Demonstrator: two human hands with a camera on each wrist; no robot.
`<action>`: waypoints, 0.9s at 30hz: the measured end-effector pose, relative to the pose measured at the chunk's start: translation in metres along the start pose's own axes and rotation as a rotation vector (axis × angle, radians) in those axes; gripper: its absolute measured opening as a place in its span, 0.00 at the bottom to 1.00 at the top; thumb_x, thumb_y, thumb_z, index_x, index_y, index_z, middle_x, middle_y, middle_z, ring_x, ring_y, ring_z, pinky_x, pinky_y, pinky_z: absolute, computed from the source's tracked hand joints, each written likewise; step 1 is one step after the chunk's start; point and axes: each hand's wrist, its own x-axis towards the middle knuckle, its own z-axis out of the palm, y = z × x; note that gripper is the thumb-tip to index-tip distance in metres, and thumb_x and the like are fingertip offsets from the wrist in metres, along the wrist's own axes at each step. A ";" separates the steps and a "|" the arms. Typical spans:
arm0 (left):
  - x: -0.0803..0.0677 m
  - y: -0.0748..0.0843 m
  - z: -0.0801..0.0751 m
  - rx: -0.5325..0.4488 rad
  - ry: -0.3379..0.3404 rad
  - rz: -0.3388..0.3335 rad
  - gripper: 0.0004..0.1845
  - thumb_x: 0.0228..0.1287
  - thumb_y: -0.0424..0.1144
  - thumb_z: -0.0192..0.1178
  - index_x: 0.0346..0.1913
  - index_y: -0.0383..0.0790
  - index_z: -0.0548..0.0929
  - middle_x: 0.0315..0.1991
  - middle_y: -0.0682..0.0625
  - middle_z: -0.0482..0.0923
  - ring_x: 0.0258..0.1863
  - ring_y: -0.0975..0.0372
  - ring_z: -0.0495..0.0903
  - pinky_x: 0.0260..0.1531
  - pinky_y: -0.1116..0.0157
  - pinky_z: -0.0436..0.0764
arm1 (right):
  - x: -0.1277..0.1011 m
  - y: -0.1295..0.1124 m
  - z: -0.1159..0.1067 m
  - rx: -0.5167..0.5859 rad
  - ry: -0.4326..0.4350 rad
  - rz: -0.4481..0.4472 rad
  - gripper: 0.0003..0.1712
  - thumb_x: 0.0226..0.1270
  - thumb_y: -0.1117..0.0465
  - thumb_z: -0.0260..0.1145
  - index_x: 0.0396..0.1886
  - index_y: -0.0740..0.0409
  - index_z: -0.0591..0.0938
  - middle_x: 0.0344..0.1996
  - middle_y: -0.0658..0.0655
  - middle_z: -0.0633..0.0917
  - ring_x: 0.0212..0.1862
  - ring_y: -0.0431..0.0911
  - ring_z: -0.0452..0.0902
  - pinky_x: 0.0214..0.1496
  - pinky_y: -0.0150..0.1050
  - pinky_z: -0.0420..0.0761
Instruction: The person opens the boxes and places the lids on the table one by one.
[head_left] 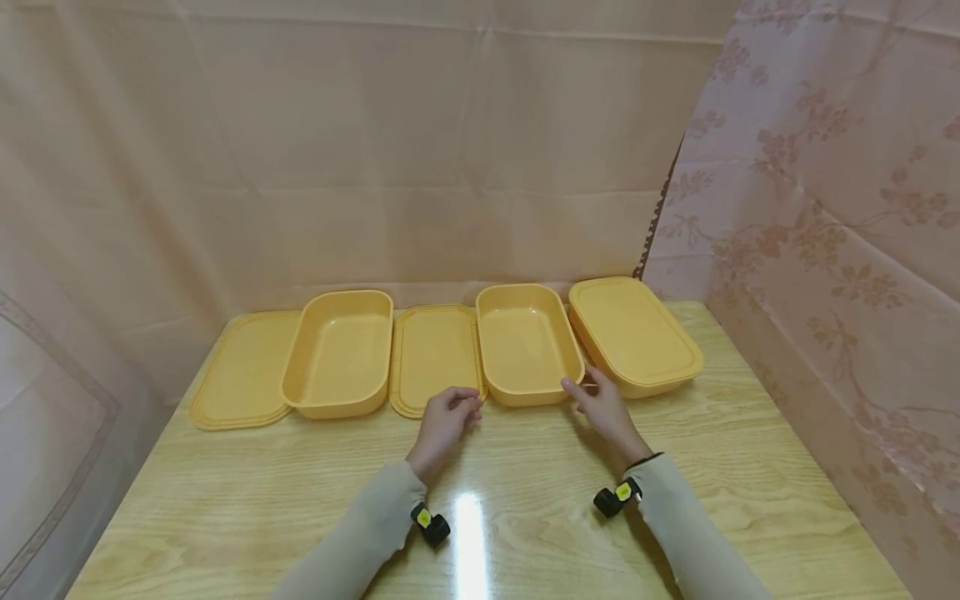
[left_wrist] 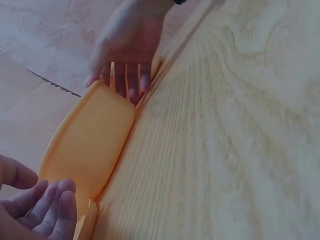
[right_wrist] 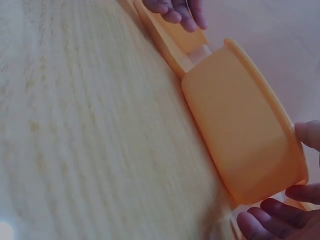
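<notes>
An open yellow container (head_left: 528, 343) stands in the middle of a row on the wooden table (head_left: 525, 517). My left hand (head_left: 450, 414) hovers at its front left corner with the fingers loosely curled and holding nothing, beside a flat yellow lid (head_left: 433, 358). The left wrist view shows those fingers (left_wrist: 45, 207) just short of the container's end (left_wrist: 87, 145). At the front right corner is my right hand (head_left: 600, 404), its spread fingers (left_wrist: 127, 75) touching that end. In the right wrist view its thumb and fingertips (right_wrist: 270, 220) flank the container's corner (right_wrist: 240, 130).
Left of the lid stand a second open container (head_left: 341, 354) and another flat lid (head_left: 243, 367). A closed container (head_left: 633, 333) sits at the right, close to my right hand. Cloth hangs behind the table and along its right side (head_left: 825, 250).
</notes>
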 end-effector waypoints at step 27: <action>0.002 0.015 0.017 0.242 0.078 0.169 0.19 0.67 0.32 0.58 0.59 0.28 0.77 0.55 0.36 0.80 0.51 0.49 0.82 0.46 0.61 0.82 | -0.007 -0.018 -0.015 -0.241 0.036 -0.132 0.33 0.70 0.55 0.62 0.67 0.71 0.68 0.53 0.71 0.78 0.54 0.62 0.77 0.56 0.55 0.78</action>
